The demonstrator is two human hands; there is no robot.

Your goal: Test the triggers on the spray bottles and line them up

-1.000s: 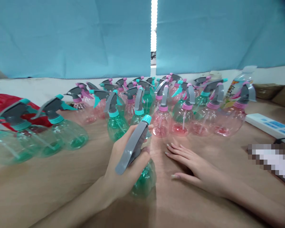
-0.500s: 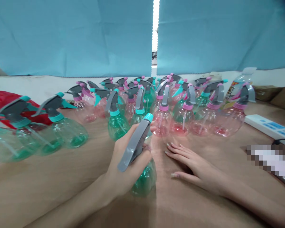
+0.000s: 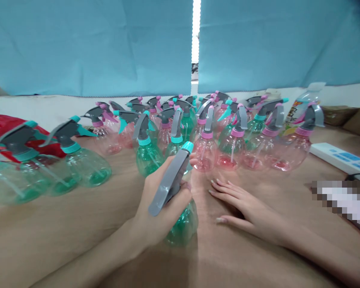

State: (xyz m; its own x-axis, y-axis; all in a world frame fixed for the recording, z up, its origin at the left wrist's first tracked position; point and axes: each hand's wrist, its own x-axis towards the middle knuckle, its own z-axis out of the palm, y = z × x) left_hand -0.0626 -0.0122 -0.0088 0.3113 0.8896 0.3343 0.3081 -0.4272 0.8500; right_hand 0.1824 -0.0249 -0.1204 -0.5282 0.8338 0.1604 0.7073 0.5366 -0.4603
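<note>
My left hand (image 3: pixel 160 208) is wrapped round the neck of a green spray bottle (image 3: pixel 183 228), whose grey trigger head with a turquoise nozzle shows above the fist. The bottle stands upright on the brown table (image 3: pixel 228 256). To its right, my right hand (image 3: pixel 243 204) rests on the table with its fingers spread, holding nothing. Just beyond the hands stand a green bottle (image 3: pixel 147 158) and a pink bottle (image 3: pixel 204 154), among several more with grey heads.
Several green bottles (image 3: pixel 88 166) stand at the left, before a red bag (image 3: pixel 6 120). A labelled clear bottle (image 3: pixel 303 106) is at the back right. A white device (image 3: pixel 336 158) and a pixelated object (image 3: pixel 345 204) lie at the right. Blue cloth (image 3: pixel 93 48) hangs behind.
</note>
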